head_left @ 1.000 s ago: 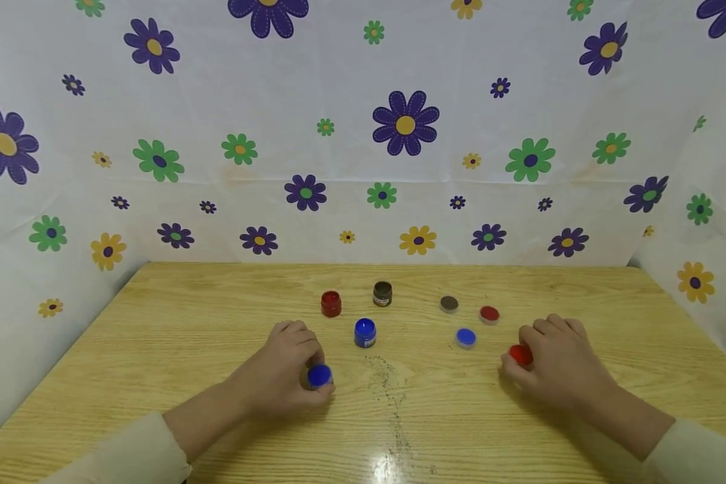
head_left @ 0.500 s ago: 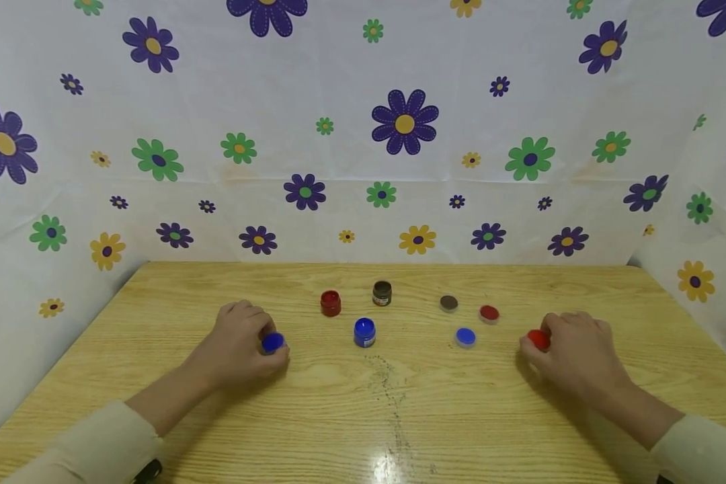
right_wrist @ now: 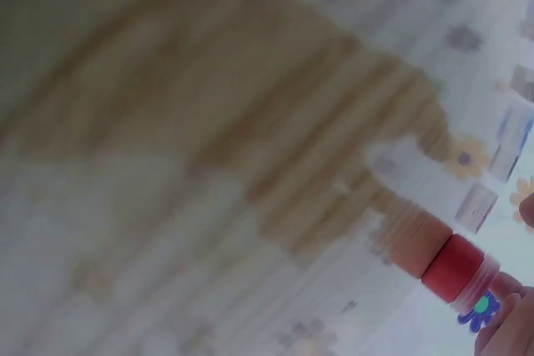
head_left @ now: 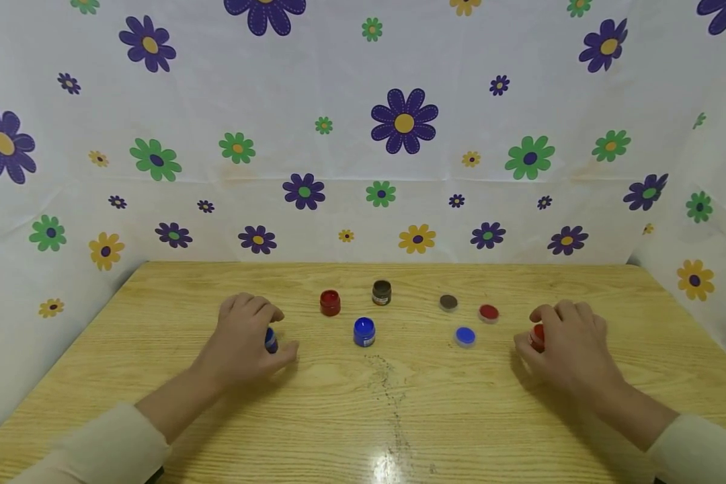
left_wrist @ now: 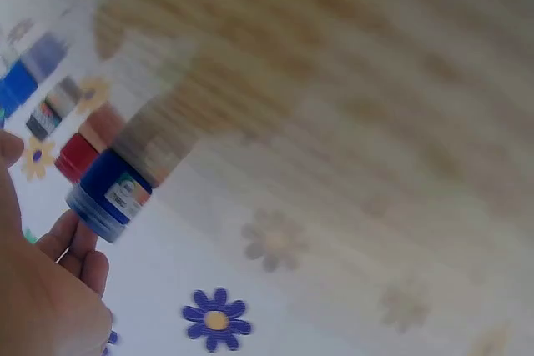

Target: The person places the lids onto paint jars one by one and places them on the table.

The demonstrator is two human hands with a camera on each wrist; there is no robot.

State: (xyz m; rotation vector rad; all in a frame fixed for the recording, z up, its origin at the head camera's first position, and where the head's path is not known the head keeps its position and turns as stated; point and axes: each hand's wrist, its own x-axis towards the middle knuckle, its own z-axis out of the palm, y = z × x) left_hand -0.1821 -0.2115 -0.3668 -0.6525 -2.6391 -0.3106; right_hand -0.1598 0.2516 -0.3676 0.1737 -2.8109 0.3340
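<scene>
My left hand [head_left: 237,346] is spread around a small blue jar [head_left: 270,340], with the thumb and fingertips apart from it. In the left wrist view that blue jar [left_wrist: 117,193] has a clear rim and a label and stands on the table. On the right, my right hand [head_left: 575,349] is loosely arched around a red jar [head_left: 538,337]. The right wrist view shows the red jar [right_wrist: 455,268] on the table, its rim beside the fingertips [right_wrist: 504,286] and the thumb held away from it. Both palms are partly hidden.
Between the hands stand uncapped red [head_left: 330,303], dark [head_left: 382,293] and blue [head_left: 364,332] jars. To their right lie brown [head_left: 448,302], red [head_left: 489,313] and blue [head_left: 465,337] lids. Dark specks mark the table [head_left: 314,430]; a flowered cloth [head_left: 448,60] hangs behind.
The left hand moved left with the blue jar, then its fingers spread off it. The right hand shifted right with the red jar, and its fingers have now loosened.
</scene>
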